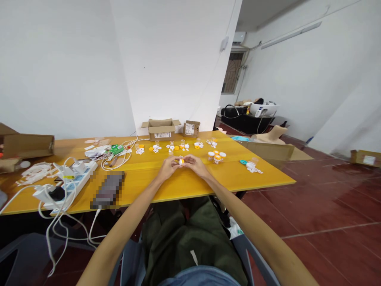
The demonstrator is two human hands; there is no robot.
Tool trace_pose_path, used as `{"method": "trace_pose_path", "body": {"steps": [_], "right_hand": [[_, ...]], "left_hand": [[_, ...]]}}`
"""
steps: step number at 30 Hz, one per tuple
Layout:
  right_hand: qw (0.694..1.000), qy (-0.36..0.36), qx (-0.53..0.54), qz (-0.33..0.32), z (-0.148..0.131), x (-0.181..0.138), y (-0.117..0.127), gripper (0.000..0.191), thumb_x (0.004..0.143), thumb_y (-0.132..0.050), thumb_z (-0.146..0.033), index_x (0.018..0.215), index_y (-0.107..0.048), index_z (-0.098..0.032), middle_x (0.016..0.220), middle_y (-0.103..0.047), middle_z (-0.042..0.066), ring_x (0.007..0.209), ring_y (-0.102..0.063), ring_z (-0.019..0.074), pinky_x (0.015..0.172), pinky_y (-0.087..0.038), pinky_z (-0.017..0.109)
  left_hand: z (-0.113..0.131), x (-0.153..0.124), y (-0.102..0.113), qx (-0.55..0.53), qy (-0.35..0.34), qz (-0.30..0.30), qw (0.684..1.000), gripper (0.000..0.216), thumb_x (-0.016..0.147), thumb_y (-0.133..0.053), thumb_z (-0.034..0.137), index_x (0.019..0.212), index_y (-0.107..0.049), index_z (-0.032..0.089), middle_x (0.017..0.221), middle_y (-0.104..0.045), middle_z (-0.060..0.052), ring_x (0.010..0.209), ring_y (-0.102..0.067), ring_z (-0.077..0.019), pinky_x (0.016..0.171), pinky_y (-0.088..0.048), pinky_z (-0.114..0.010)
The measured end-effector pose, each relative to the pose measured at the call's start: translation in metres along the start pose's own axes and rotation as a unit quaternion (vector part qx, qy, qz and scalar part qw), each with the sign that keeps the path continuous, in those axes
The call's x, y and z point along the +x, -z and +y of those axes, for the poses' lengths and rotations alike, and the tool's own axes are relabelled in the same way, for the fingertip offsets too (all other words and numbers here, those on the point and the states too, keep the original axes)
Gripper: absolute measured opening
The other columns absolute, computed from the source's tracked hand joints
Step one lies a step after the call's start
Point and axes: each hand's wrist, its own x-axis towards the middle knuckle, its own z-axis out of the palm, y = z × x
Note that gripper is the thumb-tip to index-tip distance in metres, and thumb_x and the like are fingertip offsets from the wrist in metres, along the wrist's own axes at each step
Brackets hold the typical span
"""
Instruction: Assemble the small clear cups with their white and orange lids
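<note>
Over the near middle of the yellow table (166, 189), my left hand (168, 167) and my right hand (195, 164) meet with fingertips closed on a small white and orange-yellow plastic part (181, 161). Fingers cover much of it, so its exact kind does not show. To the right of my hands stands a cluster of pieces with round orange-and-white tops (217, 155). Beyond my hands lie small piles of white plastic pieces (156, 149), orange rings (176, 148) and clear cups (182, 142). Farther right, a teal ring (243, 162) lies beside more white pieces (253, 169).
An open carton (160, 130) and a smaller box (191, 129) stand at the table's back against the wall. On the left are a power strip (79, 182) with tangled white cables, a phone (108, 190) on a cable, and a cardboard box (28, 145).
</note>
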Motion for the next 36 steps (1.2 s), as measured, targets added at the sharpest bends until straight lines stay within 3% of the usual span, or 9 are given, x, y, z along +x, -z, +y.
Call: {"method": "trace_pose_path", "body": {"steps": [6, 15, 25, 30, 36], "right_hand": [[1.000, 0.004, -0.004, -0.004, 0.000, 0.000, 0.000, 0.036, 0.066, -0.083, -0.044, 0.090, -0.067, -0.023, 0.095, -0.074, 0.003, 0.095, -0.069, 0.0220, 0.093, -0.054, 0.040], [1.000, -0.002, -0.005, -0.003, 0.000, -0.001, 0.001, 0.034, 0.066, -0.084, -0.045, 0.087, -0.069, -0.023, 0.093, -0.075, 0.003, 0.093, -0.070, 0.0219, 0.091, -0.055, 0.039], [0.999, -0.029, 0.030, 0.002, -0.005, -0.004, -0.004, 0.040, 0.064, -0.083, -0.054, 0.081, -0.069, -0.021, 0.081, -0.075, 0.003, 0.075, -0.070, 0.0201, 0.075, -0.059, 0.037], [0.999, -0.034, 0.006, -0.006, -0.006, -0.005, -0.005, 0.038, 0.068, -0.080, -0.054, 0.081, -0.069, -0.020, 0.071, -0.072, 0.002, 0.066, -0.067, 0.0174, 0.068, -0.058, 0.033], [0.998, -0.012, -0.056, -0.013, -0.011, -0.007, -0.008, 0.031, 0.075, -0.074, -0.049, 0.079, -0.069, -0.019, 0.073, -0.072, 0.002, 0.068, -0.066, 0.0174, 0.067, -0.054, 0.030]], "left_hand": [[0.002, -0.001, 0.000, -0.009, -0.015, 0.003, 1.000, 0.023, 0.077, -0.073, 0.020, 0.099, -0.071, 0.019, 0.109, -0.071, -0.006, 0.076, -0.072, -0.0152, 0.078, -0.061, -0.032], [0.002, -0.002, -0.001, 0.000, -0.009, -0.010, 1.000, 0.021, 0.077, -0.071, 0.017, 0.098, -0.069, 0.019, 0.100, -0.072, -0.004, 0.078, -0.072, -0.0154, 0.078, -0.061, -0.031], [-0.001, -0.002, -0.001, 0.019, -0.013, -0.033, 0.999, 0.018, 0.080, -0.071, 0.020, 0.097, -0.066, 0.019, 0.096, -0.070, -0.003, 0.084, -0.072, -0.0170, 0.081, -0.060, -0.032], [-0.005, -0.003, -0.003, 0.021, -0.016, -0.041, 0.999, 0.017, 0.081, -0.071, 0.022, 0.096, -0.064, 0.019, 0.093, -0.070, -0.004, 0.084, -0.071, -0.0173, 0.080, -0.059, -0.031], [-0.005, -0.004, -0.003, 0.037, -0.026, -0.055, 0.997, 0.016, 0.080, -0.068, 0.016, 0.094, -0.061, 0.020, 0.092, -0.070, -0.002, 0.082, -0.071, -0.0174, 0.078, -0.058, -0.031]]}}
